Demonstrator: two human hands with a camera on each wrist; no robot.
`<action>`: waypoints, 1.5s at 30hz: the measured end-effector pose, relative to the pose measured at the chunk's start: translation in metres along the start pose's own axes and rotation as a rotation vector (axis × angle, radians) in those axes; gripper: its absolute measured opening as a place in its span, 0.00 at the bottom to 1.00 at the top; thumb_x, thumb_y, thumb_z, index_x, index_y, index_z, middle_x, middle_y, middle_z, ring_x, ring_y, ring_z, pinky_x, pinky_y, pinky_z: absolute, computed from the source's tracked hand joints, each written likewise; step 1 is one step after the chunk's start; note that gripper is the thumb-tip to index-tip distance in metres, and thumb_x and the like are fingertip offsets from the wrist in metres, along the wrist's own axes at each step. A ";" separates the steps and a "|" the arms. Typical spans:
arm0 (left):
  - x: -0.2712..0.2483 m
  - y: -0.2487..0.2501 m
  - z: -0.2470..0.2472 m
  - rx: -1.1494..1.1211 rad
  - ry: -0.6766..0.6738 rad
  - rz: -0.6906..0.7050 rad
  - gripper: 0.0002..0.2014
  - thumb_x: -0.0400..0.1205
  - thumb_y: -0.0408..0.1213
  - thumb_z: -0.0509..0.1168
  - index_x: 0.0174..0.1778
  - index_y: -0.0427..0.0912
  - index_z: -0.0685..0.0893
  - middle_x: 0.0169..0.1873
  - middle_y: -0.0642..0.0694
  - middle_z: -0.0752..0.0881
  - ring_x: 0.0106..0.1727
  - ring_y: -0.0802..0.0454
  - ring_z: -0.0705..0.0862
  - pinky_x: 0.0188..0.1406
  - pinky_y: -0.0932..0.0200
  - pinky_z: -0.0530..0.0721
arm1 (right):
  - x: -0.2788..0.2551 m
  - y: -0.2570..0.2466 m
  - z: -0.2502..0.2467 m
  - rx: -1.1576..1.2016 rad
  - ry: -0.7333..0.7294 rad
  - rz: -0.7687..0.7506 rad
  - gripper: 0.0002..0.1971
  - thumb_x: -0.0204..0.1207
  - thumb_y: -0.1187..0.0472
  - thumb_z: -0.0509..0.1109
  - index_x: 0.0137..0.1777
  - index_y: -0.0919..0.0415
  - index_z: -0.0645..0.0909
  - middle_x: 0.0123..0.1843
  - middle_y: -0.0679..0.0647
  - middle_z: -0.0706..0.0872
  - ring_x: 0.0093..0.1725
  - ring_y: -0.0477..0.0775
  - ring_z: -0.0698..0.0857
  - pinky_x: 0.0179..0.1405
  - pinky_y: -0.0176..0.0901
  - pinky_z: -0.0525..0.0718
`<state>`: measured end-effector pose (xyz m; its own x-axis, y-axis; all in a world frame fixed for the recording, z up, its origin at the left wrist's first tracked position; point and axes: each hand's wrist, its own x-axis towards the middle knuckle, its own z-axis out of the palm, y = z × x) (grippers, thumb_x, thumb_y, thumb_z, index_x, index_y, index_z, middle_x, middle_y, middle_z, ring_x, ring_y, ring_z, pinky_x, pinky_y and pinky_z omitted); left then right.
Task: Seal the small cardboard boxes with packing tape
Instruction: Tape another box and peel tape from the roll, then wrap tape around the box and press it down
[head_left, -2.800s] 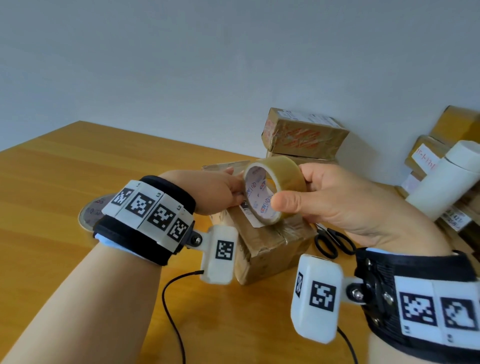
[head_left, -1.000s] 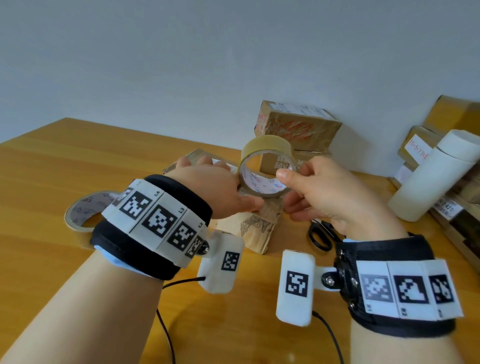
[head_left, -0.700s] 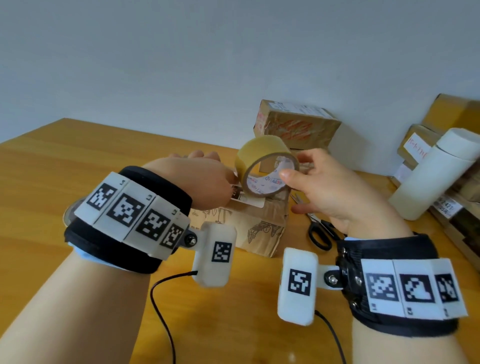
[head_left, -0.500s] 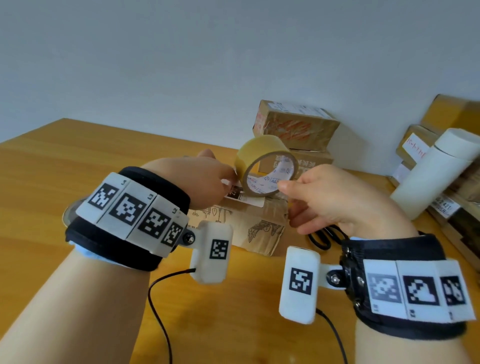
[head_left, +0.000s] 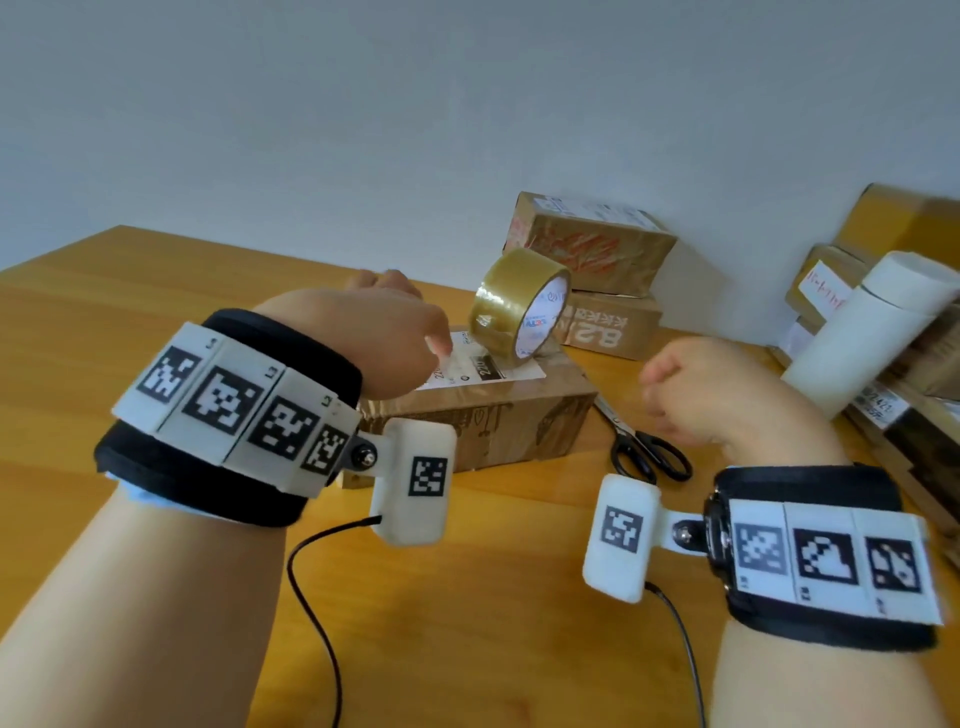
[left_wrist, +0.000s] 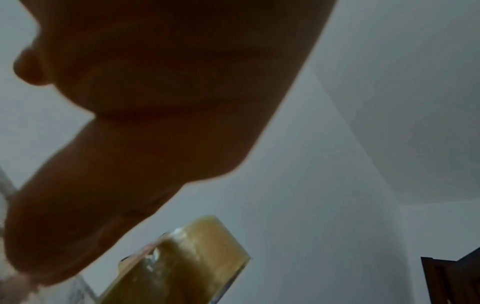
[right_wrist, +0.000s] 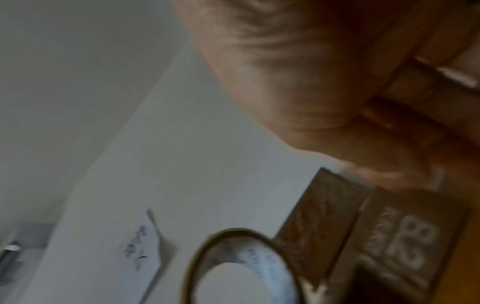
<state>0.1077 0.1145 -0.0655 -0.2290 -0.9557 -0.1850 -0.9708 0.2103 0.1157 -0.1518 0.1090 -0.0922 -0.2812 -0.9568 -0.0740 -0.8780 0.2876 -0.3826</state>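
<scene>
On top of the small brown cardboard box (head_left: 483, 410) at table centre stands the translucent tan packing-tape roll (head_left: 519, 306) on edge, left hand (head_left: 363, 338) fingertips pressing beside it at 9 o'clock, right hand (head_left: 711, 395) loosely curled, empty, at 3 o'clock; no fresh strip visibly laid, sealing seemingly just starting.

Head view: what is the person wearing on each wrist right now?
The left hand and right hand are bare. Each wrist carries a black band topped with white square-patterned tags, plus a white camera pod bearing one tag and trailing a thin black cable.
</scene>
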 end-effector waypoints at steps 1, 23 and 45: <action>0.001 0.000 0.002 -0.004 -0.008 0.009 0.18 0.88 0.44 0.57 0.73 0.63 0.74 0.79 0.52 0.67 0.77 0.46 0.68 0.76 0.39 0.69 | -0.001 0.003 0.000 -0.067 -0.045 0.055 0.08 0.84 0.65 0.67 0.58 0.59 0.86 0.50 0.60 0.87 0.51 0.60 0.87 0.58 0.59 0.89; 0.001 -0.002 0.005 -0.120 -0.071 -0.014 0.21 0.77 0.58 0.72 0.64 0.69 0.74 0.65 0.54 0.70 0.59 0.48 0.81 0.62 0.44 0.83 | 0.001 -0.001 0.039 -0.252 -0.200 0.069 0.06 0.83 0.56 0.73 0.56 0.56 0.84 0.53 0.60 0.86 0.43 0.56 0.82 0.31 0.40 0.72; 0.022 0.021 0.005 -1.092 -0.058 0.161 0.17 0.78 0.30 0.75 0.59 0.53 0.86 0.53 0.50 0.92 0.60 0.45 0.89 0.68 0.41 0.83 | -0.085 0.011 -0.059 -0.045 -0.384 -0.110 0.34 0.47 0.32 0.86 0.54 0.36 0.80 0.52 0.47 0.90 0.52 0.51 0.89 0.61 0.57 0.87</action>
<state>0.0818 0.0986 -0.0717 -0.3773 -0.9166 -0.1325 -0.3502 0.0087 0.9366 -0.1609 0.1962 -0.0355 -0.0267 -0.9257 -0.3772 -0.9132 0.1761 -0.3675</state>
